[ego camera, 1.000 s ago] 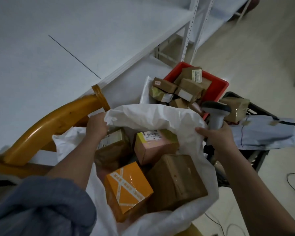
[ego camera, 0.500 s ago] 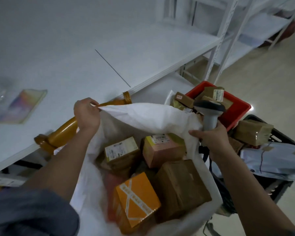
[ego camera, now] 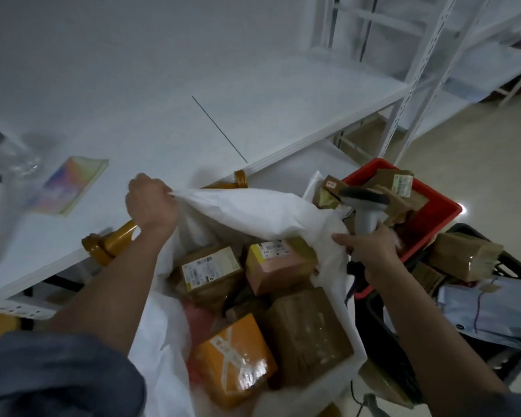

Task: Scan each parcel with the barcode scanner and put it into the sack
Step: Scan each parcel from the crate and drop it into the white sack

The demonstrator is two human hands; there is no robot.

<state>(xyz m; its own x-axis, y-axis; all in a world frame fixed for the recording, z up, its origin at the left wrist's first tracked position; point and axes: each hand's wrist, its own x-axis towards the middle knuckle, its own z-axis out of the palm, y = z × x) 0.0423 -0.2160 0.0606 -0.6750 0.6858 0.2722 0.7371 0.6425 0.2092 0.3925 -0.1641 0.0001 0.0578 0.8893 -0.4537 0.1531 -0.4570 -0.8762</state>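
Since 0.5 s ago the left hand has lifted the sack's rim higher and further over the shelf, and the right hand has drawn a little away, so the mouth is stretched wider. The left hand grips a bunched fold of the white rim, fingers curled round it. The right hand grips the scanner by its handle, head up, and its thumb and fingertips also touch the sack's right edge.

Inside the sack lie 4 plain parcels: a brown box with a yellow-edged label, a pink box with a barcode label on top, an orange box crossed with tape, and a taped brown box beside it. Something red shows under them, unclear what.

Behind the scanner a red bin holds more brown parcels, and a taped parcel sits just right of it above a grey mailer bag.

An orange-brown bar runs behind the left wrist. A colourful booklet lies on the shelf at left.
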